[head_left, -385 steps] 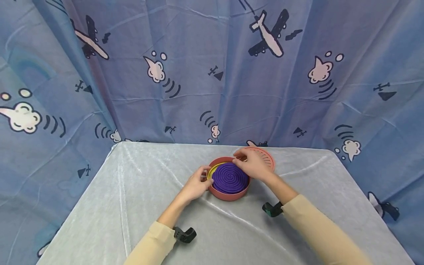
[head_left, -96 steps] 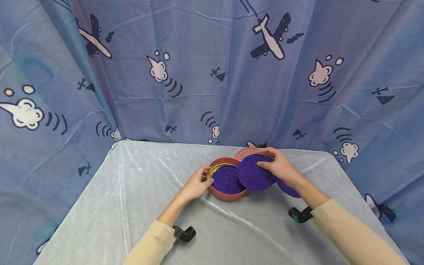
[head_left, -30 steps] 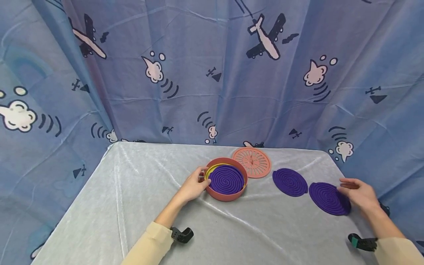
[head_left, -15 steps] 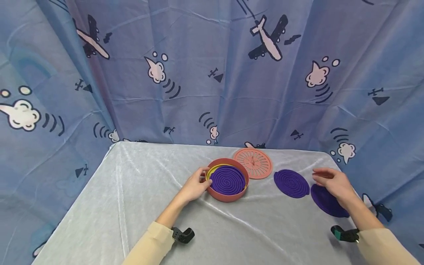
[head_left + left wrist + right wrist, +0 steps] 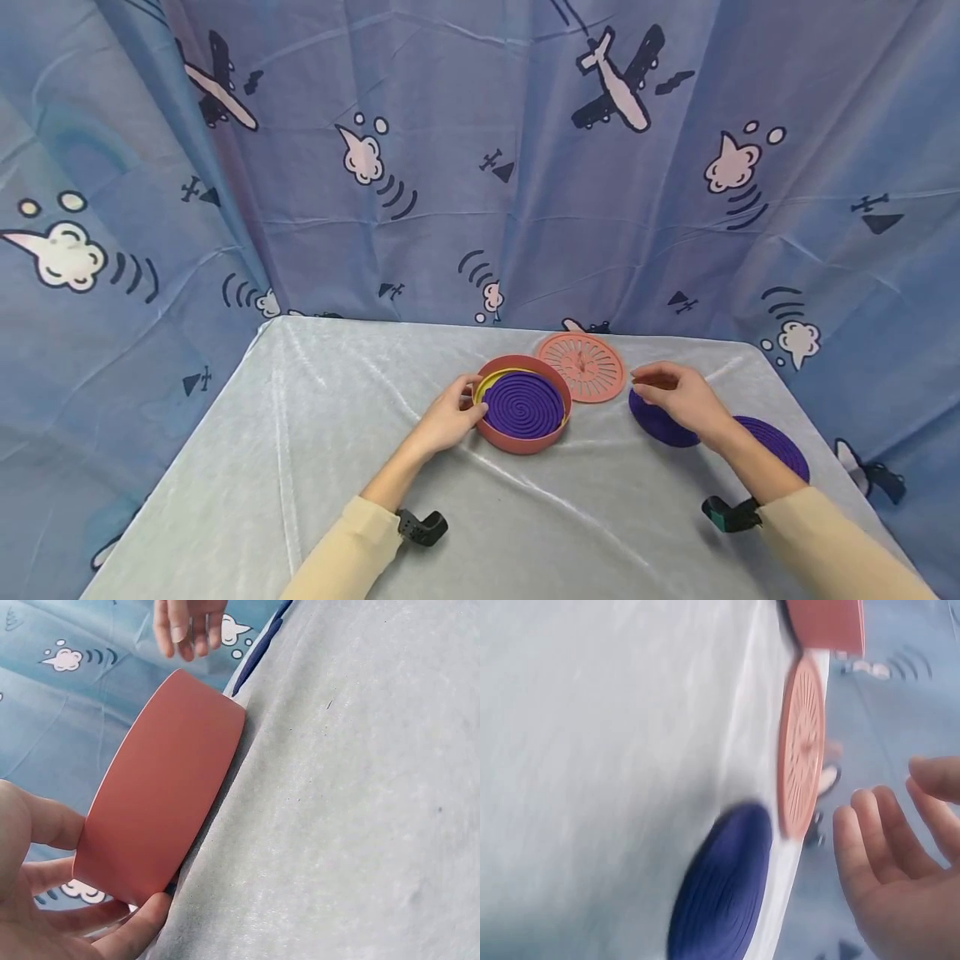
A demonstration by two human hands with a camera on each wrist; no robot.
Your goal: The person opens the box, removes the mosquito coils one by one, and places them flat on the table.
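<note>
My left hand (image 5: pixel 445 418) holds the left side of a round reddish container (image 5: pixel 522 447), thumb and fingers against its wall (image 5: pixel 161 787). Inside lies a purple spiral coaster (image 5: pixel 522 406) over a yellow disc (image 5: pixel 487 383), mostly covered. My right hand (image 5: pixel 684 402), fingers loosely bent and holding nothing, is above a second purple spiral coaster (image 5: pixel 667 427), partly hiding it. Under the right forearm another purple coaster (image 5: pixel 783 452) shows in part. The right wrist view shows the right hand (image 5: pixel 900 877) apart from the coaster (image 5: pixel 724 900).
A pink slotted disc (image 5: pixel 588 371) lies just behind and right of the container, on the grey cloth-covered table (image 5: pixel 510 533). A blue curtain (image 5: pixel 435 167) with airplane prints hangs beyond the table's back edge.
Two purple coasters were moved from the container to the right side of the table. Over the last second the right hand left the far coaster and came leftward. The left hand stays at the container.
</note>
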